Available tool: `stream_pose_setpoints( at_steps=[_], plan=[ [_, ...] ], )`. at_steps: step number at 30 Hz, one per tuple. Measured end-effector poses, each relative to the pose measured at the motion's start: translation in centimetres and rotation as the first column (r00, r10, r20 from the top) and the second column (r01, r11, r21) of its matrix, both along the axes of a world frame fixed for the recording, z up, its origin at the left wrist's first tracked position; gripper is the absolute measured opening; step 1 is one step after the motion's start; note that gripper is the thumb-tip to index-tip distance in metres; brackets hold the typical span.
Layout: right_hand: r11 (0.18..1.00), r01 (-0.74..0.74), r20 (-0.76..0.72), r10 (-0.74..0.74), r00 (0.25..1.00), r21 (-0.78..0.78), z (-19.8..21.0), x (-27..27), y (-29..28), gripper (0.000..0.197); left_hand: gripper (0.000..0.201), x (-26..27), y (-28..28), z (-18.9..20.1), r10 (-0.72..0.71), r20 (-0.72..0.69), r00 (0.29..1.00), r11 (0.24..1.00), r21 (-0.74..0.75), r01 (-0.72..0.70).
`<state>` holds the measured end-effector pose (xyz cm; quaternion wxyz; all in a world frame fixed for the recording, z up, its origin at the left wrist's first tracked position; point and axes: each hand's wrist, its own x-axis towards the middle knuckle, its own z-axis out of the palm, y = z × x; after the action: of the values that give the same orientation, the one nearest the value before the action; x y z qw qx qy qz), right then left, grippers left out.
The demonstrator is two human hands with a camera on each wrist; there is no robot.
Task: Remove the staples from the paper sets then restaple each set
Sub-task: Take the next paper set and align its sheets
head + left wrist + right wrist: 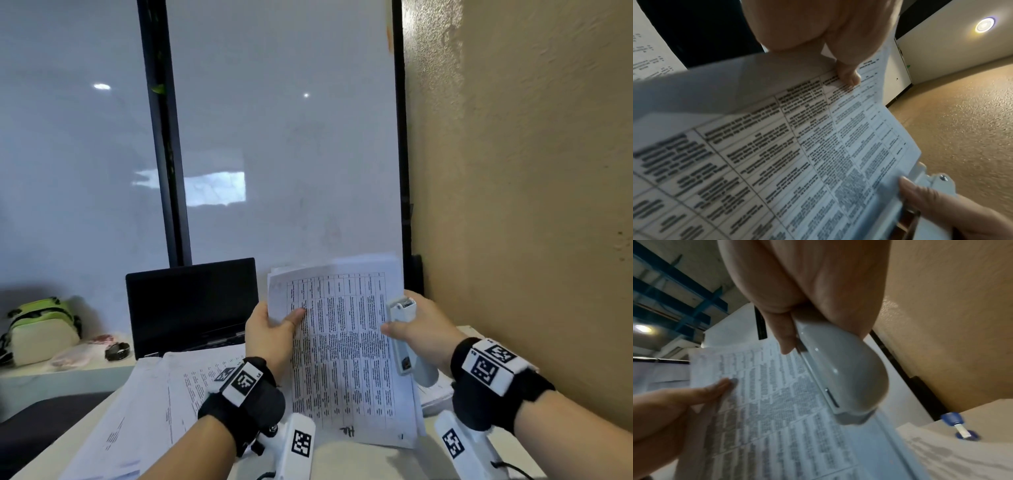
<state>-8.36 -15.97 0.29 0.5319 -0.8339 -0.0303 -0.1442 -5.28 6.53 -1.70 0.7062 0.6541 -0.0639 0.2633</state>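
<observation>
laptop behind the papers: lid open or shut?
Open. The laptop lid stands upright, its dark screen facing the person, with the keyboard deck showing below it, behind the spread papers. The screen shows no image.

left hand [270,330] pinching (thumb forward), right hand [419,325] gripping

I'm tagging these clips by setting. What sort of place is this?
Most likely an office or a desk workspace. A closed-screen-dark laptop stands on the desk beside loose printed papers, frosted glass partition panels rise behind, and the hands hold a printed paper set and a stapler.
</observation>
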Motion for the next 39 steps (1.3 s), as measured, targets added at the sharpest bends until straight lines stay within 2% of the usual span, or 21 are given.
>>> stream_pose_setpoints(
  at_steps=[1, 4, 6, 9, 14, 23, 30, 36, 39],
  plan=[
    [1.000, -0.004, 0.011, 0.004, 1.000, 0.017, 0.1, 0.0, 0.7, 0.055, 0.025, -0.1, 0.1, 0.0, 0.026, 0.000, 1.000, 1.000, -0.007, -0.026],
    [0.999, -0.029, 0.039, 0.028, 0.999, 0.031, -0.1, 0.1, 2.4, 0.041, 0.028, 0.0, 0.6, -0.4, 0.097, -0.021, 0.995, 0.995, 0.021, -0.097],
    [0.999, -0.032, 0.023, 0.031, 0.999, 0.014, -0.5, 0.2, 3.0, 0.039, 0.035, -0.1, 1.0, -0.6, 0.125, -0.036, 0.991, 0.991, 0.054, -0.123],
    [0.997, 0.022, 0.044, -0.025, 0.999, 0.078, -0.4, 0.4, 3.1, 0.032, 0.039, -0.3, 1.4, -0.2, 0.158, -0.009, 0.987, 0.984, 0.089, -0.156],
    [0.997, 0.043, 0.048, -0.046, 0.998, 0.066, 0.0, 0.4, 3.0, 0.027, 0.024, -0.4, 1.4, 0.8, 0.078, -0.032, 0.996, 0.981, 0.183, -0.071],
    [0.997, 0.024, 0.032, -0.026, 0.999, 0.071, -0.1, 0.2, 2.8, 0.025, 0.039, -0.2, 1.9, 0.9, 0.025, -0.106, 0.994, 0.977, 0.212, -0.002],
    [0.998, 0.014, 0.034, -0.016, 0.999, 0.056, 0.5, -0.4, 2.6, 0.023, 0.016, 0.5, 2.7, 0.3, 0.011, -0.213, 0.977, 0.971, 0.237, 0.041],
    [0.999, 0.025, 0.032, -0.026, 0.999, 0.031, 0.5, -0.3, 2.2, 0.025, 0.037, 0.7, 2.6, 1.0, 0.013, -0.190, 0.982, 0.960, 0.277, 0.041],
    [1.000, 0.028, 0.022, -0.028, 0.999, 0.011, 0.4, -0.1, 1.9, 0.028, 0.040, 0.8, 2.4, 1.7, 0.038, -0.157, 0.987, 0.960, 0.282, 0.007]
  ],
)
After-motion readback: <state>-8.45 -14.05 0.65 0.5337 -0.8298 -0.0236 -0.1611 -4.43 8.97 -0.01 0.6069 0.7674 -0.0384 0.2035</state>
